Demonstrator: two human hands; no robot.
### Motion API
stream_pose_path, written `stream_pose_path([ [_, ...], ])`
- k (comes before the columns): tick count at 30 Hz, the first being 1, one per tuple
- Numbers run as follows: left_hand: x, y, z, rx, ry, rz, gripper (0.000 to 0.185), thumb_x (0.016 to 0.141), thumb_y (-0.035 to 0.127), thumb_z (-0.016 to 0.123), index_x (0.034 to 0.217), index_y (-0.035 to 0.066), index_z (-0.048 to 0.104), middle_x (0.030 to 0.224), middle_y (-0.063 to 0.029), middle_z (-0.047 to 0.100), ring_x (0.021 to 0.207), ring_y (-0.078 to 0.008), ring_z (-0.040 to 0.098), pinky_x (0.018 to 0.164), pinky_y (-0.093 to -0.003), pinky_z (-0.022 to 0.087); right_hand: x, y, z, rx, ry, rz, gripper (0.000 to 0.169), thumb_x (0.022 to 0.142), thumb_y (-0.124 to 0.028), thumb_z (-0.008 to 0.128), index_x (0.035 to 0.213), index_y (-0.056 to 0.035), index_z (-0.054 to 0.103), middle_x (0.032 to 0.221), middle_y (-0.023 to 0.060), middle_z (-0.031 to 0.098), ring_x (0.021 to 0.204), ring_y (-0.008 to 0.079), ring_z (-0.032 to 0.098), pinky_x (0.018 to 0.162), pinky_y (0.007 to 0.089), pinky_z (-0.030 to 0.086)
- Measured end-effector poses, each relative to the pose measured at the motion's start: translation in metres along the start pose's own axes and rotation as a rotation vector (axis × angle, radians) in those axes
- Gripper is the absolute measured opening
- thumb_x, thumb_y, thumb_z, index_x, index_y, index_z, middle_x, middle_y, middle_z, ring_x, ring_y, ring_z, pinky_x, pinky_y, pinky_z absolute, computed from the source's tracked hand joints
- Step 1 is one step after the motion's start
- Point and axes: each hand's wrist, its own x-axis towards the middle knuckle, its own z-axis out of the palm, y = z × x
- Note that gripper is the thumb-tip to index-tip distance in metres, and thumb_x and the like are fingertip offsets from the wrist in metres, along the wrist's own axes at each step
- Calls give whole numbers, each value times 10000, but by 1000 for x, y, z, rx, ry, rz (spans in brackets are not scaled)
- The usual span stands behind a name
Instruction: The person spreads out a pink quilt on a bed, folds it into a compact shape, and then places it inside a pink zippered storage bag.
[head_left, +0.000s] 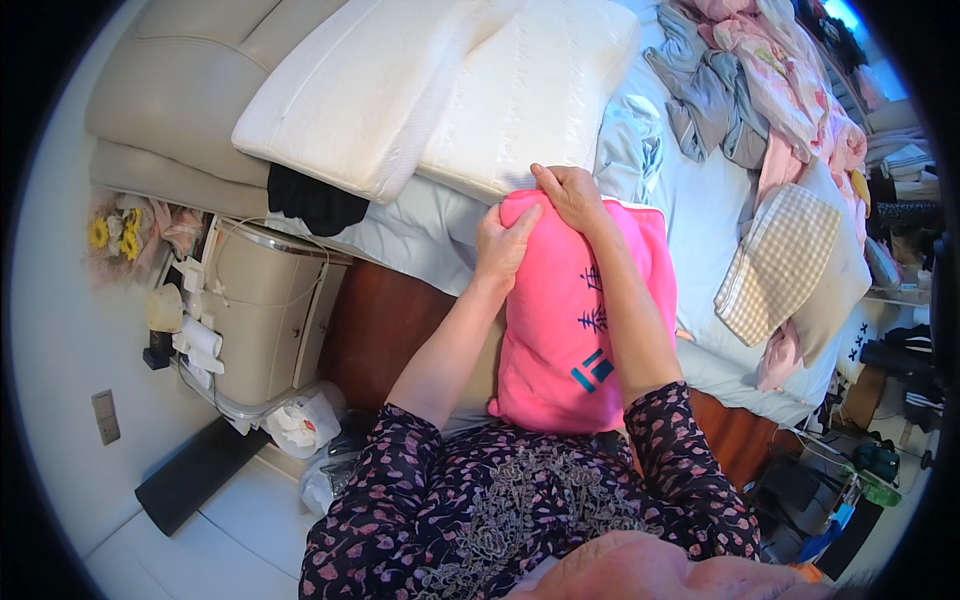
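A bright pink soft cushion or stuffed fabric bag (544, 322), with dark writing and a logo printed on it, lies across my lap and against the bed's edge. With my left hand (504, 241) I grip its far left corner, thumb on top. My right hand (574, 196) holds the same far end from above, thumb pointing up. A light-coloured edge shows along the far right side of the cushion. Just beyond my hands lie two white mattress-like pillows or foam pads (510, 105), one partly overlapping the other.
The bed has a pale blue sheet (690, 217), crumpled grey-blue cloth (712, 97), a pink floral quilt (810, 67) and a checked pillow (780, 262). At left stand a cream bedside cabinet (262, 322), a lined waste bin (304, 424) and a dark rolled mat (202, 469).
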Motion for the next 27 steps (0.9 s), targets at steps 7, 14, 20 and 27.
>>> stream_pose_path([
  [7, 9, 0, 7, 385, 41, 293, 211, 850, 166, 736, 960, -9, 692, 878, -58, 709, 808, -97, 611, 732, -283, 509, 19, -7, -20, 51, -394, -126, 497, 945, -444, 593, 838, 30, 699, 702, 124, 637, 654, 174, 565, 634, 330, 469],
  [14, 7, 2, 19, 296, 22, 273, 209, 891, 141, 698, 1008, -31, 675, 945, -35, 680, 833, -91, 605, 736, -270, 500, 38, -24, -10, 54, -563, -155, 330, 883, -334, 697, 855, -7, 733, 749, 77, 647, 715, 120, 576, 652, 293, 468],
  [20, 11, -1, 14, 287, 40, 215, 223, 886, 170, 714, 996, -21, 681, 927, -25, 681, 843, -84, 595, 742, -271, 491, 26, -47, -17, -416, -345, -291, 348, 864, -374, 667, 848, -35, 748, 802, 151, 690, 757, 324, 658, 741, 392, 510],
  [27, 13, -4, 16, 328, 55, 191, 237, 861, 195, 751, 951, -15, 688, 871, -8, 671, 788, -71, 561, 714, -265, 477, 22, -85, -26, -689, -342, 19, 482, 856, -508, 624, 856, -40, 739, 818, 182, 700, 826, 379, 676, 741, 448, 526],
])
